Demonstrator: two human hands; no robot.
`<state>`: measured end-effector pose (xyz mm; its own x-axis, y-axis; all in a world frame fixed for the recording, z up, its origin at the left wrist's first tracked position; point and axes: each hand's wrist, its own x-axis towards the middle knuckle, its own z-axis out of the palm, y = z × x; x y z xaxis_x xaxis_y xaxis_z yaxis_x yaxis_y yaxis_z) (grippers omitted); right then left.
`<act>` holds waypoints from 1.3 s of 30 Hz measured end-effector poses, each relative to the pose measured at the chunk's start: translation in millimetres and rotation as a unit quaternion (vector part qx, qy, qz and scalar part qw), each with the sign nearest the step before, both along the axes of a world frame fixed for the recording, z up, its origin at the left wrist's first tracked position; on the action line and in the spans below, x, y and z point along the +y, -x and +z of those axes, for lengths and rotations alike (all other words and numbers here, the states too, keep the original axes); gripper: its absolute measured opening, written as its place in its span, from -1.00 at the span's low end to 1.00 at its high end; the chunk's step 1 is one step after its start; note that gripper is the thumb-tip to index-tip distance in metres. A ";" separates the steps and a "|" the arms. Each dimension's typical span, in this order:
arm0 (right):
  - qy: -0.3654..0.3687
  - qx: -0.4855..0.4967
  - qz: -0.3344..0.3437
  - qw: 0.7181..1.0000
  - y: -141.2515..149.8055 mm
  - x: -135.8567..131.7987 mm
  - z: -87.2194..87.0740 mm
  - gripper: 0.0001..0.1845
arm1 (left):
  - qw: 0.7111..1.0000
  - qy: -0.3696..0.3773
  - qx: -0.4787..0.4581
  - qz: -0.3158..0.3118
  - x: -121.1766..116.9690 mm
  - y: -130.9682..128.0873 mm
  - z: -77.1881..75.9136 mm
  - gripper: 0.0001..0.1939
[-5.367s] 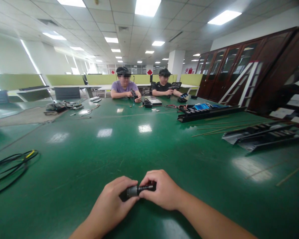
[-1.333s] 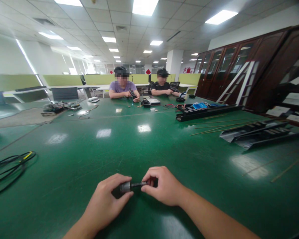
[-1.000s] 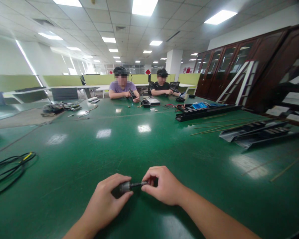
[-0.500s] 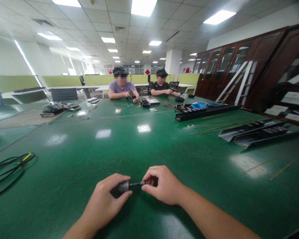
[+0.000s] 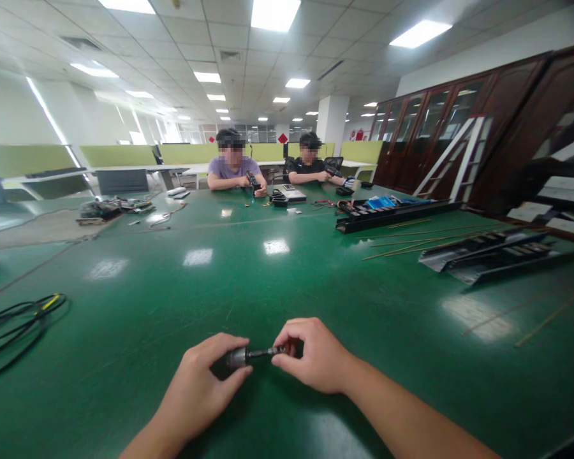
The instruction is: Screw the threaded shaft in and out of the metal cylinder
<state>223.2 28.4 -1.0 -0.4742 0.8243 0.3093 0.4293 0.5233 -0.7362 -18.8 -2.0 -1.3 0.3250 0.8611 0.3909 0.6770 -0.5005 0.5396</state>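
Low in the middle of the head view, a short dark metal cylinder (image 5: 238, 357) lies sideways, with a slim shaft (image 5: 259, 353) running out of its right end. It looks like a drill chuck, though its exact kind is unclear. My left hand (image 5: 205, 376) is curled around the cylinder, thumb below and fingers above. Thumb and fingertips of my right hand (image 5: 310, 357) pinch the shaft's far end, where ridges show. The fingertips hide part of that end. Both hands are just over the green table (image 5: 172, 306).
A coiled black cable (image 5: 23, 325) lies at the left. On the right are metal channels (image 5: 488, 258), thin rods (image 5: 411, 245) and a longer black rail (image 5: 392, 217). Two people (image 5: 234, 167) sit across the table, holding dark tools. A ladder (image 5: 459, 159) leans by the cabinets.
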 end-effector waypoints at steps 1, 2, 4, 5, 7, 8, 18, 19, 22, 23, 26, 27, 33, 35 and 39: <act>0.001 0.000 0.000 1.000 0.0 -0.1 -0.1 -0.93 | 1.000 0.000 -0.001 0.001 -0.1 0.1 0.1 -0.76; 0.000 0.001 -0.001 1.000 0.0 -0.3 -0.1 -0.93 | 1.000 0.000 -0.002 0.002 -0.2 0.1 0.3 -0.76; -0.002 0.001 -0.001 1.000 -0.1 -0.6 0.2 -0.93 | 1.000 0.000 -0.001 0.005 -0.3 0.0 0.9 -0.76; -0.002 0.001 -0.001 1.000 -0.2 -0.7 0.5 -0.93 | 1.000 0.001 0.000 0.006 -0.2 -0.1 1.3 -0.76; -0.003 0.001 0.000 1.000 -0.4 -1.0 0.9 -0.93 | 1.000 0.000 0.002 0.005 0.0 -0.3 2.0 -0.76; -0.002 0.002 0.001 1.000 -0.5 -1.0 1.0 -0.93 | 1.000 0.002 0.002 0.004 0.1 -0.4 2.3 -0.76; -0.007 0.006 0.001 1.000 -1.2 -0.1 0.2 -0.93 | 1.000 0.010 0.000 0.003 -0.7 1.1 2.5 -0.76; -0.008 0.006 0.001 1.000 -1.2 0.0 0.2 -0.93 | 1.000 0.010 0.000 0.003 -0.6 1.2 2.3 -0.76; -0.007 0.005 -0.001 1.000 -1.1 0.4 0.1 -0.94 | 1.000 0.007 0.003 0.003 -0.5 1.4 1.8 -0.76; -0.006 0.006 -0.001 1.000 -1.0 0.6 0.1 -0.94 | 1.000 0.006 0.005 0.004 -0.3 1.6 1.5 -0.76; -0.001 0.010 -0.005 1.000 -1.2 1.5 -0.3 -0.94 | 1.000 0.009 0.010 0.015 0.8 3.6 -0.2 -0.76; 0.001 0.012 -0.006 1.000 -1.4 1.9 -0.5 -0.93 | 1.000 0.012 0.012 0.022 1.4 4.7 -1.0 -0.76; 0.001 0.032 -0.014 0.999 -4.3 7.0 -4.5 -0.91 | 0.996 0.025 0.009 0.091 6.0 9.1 0.9 -0.70; 0.004 0.037 -0.018 0.999 -5.0 9.3 -6.7 -0.91 | 0.990 0.041 -0.025 0.133 8.4 8.6 6.8 -0.62; 0.016 0.045 -0.034 0.998 -5.9 12.6 -10.1 -0.90 | 0.967 0.100 -0.158 0.172 7.9 21.8 25.0 -0.45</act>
